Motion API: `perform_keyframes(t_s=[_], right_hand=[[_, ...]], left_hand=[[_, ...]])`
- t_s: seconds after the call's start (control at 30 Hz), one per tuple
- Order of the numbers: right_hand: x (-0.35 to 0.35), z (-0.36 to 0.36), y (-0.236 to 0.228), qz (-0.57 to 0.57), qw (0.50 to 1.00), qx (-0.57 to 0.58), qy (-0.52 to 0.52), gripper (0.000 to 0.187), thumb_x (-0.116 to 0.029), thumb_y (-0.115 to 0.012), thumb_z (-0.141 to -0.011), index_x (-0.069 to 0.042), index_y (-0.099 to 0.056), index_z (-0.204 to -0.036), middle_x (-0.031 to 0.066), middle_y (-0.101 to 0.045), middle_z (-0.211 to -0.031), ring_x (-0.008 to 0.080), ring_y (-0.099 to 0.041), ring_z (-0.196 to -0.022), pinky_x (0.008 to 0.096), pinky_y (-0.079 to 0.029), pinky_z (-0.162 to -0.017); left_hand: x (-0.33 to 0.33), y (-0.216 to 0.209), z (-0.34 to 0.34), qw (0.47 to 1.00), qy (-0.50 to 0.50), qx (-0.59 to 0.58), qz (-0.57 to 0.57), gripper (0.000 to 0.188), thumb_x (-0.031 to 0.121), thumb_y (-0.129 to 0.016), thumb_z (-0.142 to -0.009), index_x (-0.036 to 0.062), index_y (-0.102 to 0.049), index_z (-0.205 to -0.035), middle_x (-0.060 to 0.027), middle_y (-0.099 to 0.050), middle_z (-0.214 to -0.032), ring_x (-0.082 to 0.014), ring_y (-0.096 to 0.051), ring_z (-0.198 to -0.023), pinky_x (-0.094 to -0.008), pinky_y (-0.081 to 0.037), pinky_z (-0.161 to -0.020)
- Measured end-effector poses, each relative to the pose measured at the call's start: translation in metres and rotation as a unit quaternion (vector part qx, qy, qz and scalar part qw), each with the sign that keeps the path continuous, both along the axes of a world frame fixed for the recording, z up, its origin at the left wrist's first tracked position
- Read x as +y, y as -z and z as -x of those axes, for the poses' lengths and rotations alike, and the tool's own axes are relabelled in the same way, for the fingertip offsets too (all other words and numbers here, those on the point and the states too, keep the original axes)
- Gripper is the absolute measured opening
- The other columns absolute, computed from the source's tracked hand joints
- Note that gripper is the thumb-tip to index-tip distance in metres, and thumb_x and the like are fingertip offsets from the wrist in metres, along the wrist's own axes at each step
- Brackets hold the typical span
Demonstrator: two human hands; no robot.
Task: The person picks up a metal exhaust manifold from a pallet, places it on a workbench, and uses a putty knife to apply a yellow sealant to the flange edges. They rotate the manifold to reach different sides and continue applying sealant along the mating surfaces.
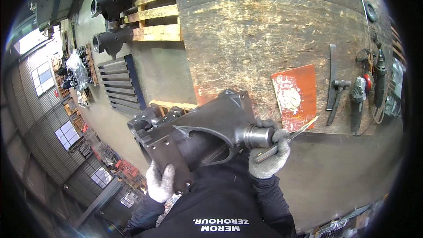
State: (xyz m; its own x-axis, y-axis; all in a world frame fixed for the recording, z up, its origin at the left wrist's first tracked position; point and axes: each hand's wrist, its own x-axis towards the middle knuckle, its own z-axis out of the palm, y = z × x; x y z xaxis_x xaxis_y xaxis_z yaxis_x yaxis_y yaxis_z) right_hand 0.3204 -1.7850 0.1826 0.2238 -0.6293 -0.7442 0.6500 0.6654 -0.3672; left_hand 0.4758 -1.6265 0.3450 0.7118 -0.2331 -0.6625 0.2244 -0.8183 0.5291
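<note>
A large dark metal casting (205, 119) lies tilted in front of me, partly over the table edge, with a wide oval opening, a bolted flange plate and a shiny machined stub (257, 136) at its right end. My left hand (160, 183), in a grey glove, grips the lower edge of the flange plate, thumb on its face. My right hand (269, 158), gloved too, is closed round a narrow flat-bladed spatula (267, 153), its blade pointing up and right with pale paste on it. The right fingers rest against the stub. An orange sheet (307, 89) smeared with white paste lies beyond.
The worn wooden table (233, 39) carries a hammer (338, 99), a flat metal bar (332, 72), an angle grinder (358, 101) and a die grinder (380, 77) with cords at right. Similar castings (112, 39) stand by a wooden pallet (156, 33) at far left.
</note>
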Motion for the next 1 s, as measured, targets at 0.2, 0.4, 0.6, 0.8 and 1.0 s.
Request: perform_keyframes(t_s=[0.2, 0.4, 0.6, 0.8, 1.0], right_hand=[[0.009, 0.007, -0.008, -0.076, 0.995, -0.067, -0.014, 0.028, -0.035, -0.073, -0.088, -0.014, -0.056, -0.088, 0.0223, -0.061, -0.121, 0.0373, -0.054, -0.122, 0.0518, -0.044, -0.106], [0.036, 0.022, -0.022, -0.243, 0.951, -0.191, 0.0, 0.025, -0.014, -0.073, -0.087, -0.009, -0.062, -0.108, 0.0173, -0.058, -0.128, 0.0275, -0.056, -0.122, 0.038, -0.051, -0.099], [0.047, -0.003, -0.04, -0.239, 0.959, -0.147, -0.034, 0.014, -0.009, -0.065, -0.091, -0.007, -0.054, -0.098, 0.004, -0.062, -0.094, 0.0116, -0.063, -0.088, 0.0254, -0.05, -0.081], [0.045, -0.003, -0.035, -0.244, 0.945, -0.159, -0.145, 0.017, -0.011, -0.064, -0.086, -0.008, -0.052, -0.097, 0.0074, -0.064, -0.091, 0.0111, -0.063, -0.072, 0.0214, -0.047, -0.055], [0.025, -0.006, -0.031, -0.168, 0.961, -0.165, -0.143, 0.033, -0.029, -0.075, -0.086, -0.008, -0.051, -0.094, 0.0156, -0.063, -0.103, 0.0305, -0.063, -0.108, 0.042, -0.058, -0.083]], left_hand=[[0.027, 0.001, -0.034, 1.0, -0.015, -0.024, -0.005, 0.053, 0.026, -0.069, -0.095, -0.0041, -0.052, -0.134, -0.01, -0.065, -0.12, -0.0187, -0.062, -0.109, -0.0321, -0.049, -0.094], [0.049, 0.0, -0.067, 1.0, -0.014, -0.013, -0.012, 0.059, 0.036, -0.075, -0.09, -0.0024, -0.056, -0.13, -0.0086, -0.066, -0.117, -0.0188, -0.064, -0.105, -0.0331, -0.051, -0.089], [0.055, 0.003, -0.103, 0.999, -0.019, -0.008, -0.038, 0.058, 0.04, -0.074, -0.089, -0.0025, -0.058, -0.125, -0.008, -0.067, -0.109, -0.0188, -0.064, -0.096, -0.0322, -0.051, -0.085], [0.064, 0.004, -0.117, 0.99, -0.073, -0.076, -0.095, 0.064, 0.037, -0.071, -0.088, -0.0049, -0.054, -0.133, -0.0089, -0.066, -0.115, -0.0192, -0.064, -0.102, -0.0332, -0.05, -0.094], [0.057, 0.003, -0.108, 0.995, -0.089, 0.023, -0.048, 0.061, 0.032, -0.073, -0.087, -0.0061, -0.055, -0.132, -0.0106, -0.067, -0.117, -0.0202, -0.066, -0.102, -0.0332, -0.052, -0.093]])
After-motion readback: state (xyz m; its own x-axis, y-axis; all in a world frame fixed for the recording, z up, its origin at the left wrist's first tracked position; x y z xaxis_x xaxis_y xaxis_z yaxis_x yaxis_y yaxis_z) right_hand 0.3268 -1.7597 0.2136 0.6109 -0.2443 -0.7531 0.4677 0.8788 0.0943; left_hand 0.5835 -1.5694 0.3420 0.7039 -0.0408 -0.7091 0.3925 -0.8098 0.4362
